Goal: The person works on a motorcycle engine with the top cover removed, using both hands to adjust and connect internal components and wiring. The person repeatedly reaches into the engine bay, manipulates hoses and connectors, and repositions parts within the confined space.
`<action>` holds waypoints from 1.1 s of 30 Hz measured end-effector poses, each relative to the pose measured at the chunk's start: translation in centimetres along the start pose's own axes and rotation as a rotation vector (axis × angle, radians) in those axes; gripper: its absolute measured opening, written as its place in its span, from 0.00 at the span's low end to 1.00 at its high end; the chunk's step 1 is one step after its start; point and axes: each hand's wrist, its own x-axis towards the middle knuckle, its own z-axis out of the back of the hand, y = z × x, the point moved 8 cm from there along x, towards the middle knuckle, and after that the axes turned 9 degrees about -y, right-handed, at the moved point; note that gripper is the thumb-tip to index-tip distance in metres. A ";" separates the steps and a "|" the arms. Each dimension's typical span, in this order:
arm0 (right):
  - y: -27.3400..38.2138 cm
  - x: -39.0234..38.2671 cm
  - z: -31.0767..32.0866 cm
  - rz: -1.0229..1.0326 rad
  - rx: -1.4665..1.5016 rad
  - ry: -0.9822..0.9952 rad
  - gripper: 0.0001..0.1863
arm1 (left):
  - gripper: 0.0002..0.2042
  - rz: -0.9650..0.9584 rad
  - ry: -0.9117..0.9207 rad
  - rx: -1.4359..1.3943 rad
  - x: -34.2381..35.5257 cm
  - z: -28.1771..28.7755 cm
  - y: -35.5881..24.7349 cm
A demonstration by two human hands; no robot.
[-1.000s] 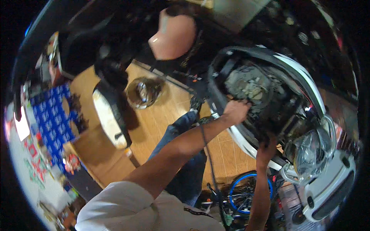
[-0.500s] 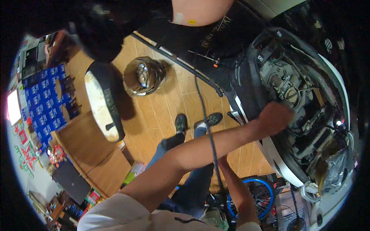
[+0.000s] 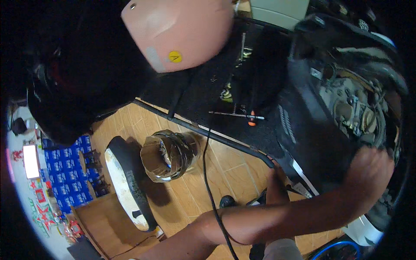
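Note:
My left arm reaches across to the right, and my left hand [image 3: 372,170] is over the near edge of a scooter's uncovered engine bay. Its fingers are blurred and partly hidden, so what they touch cannot be made out. Inside the bay, a dusty engine [image 3: 353,112] with metal parts and hoses shows. My right hand [image 3: 276,184] is beyond my left forearm, close to the end of the black rail [image 3: 208,134] along the footboard; its fingers do not show clearly. On the dark footboard [image 3: 190,102] lie a metal rod [image 3: 225,114] and an orange-handled tool [image 3: 252,118].
A pink rounded shell [image 3: 186,30], like a helmet, sits at the top. A black cable [image 3: 208,177] hangs across the view. On the tiled floor [image 3: 229,162] stand a cardboard-lined bin [image 3: 151,162] and a black-and-white scooter seat [image 3: 130,186], near a wooden cabinet [image 3: 108,221].
The view has shifted, bringing more of the pink shell and footboard in. My left hand has moved from beside the engine to the bay's near edge. My right hand has come up toward the footboard.

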 end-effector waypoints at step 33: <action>12.8 -10.3 72.7 0.420 -0.335 -0.265 0.36 | 0.10 1.595 0.545 -1.062 2.5 -6.3 7.2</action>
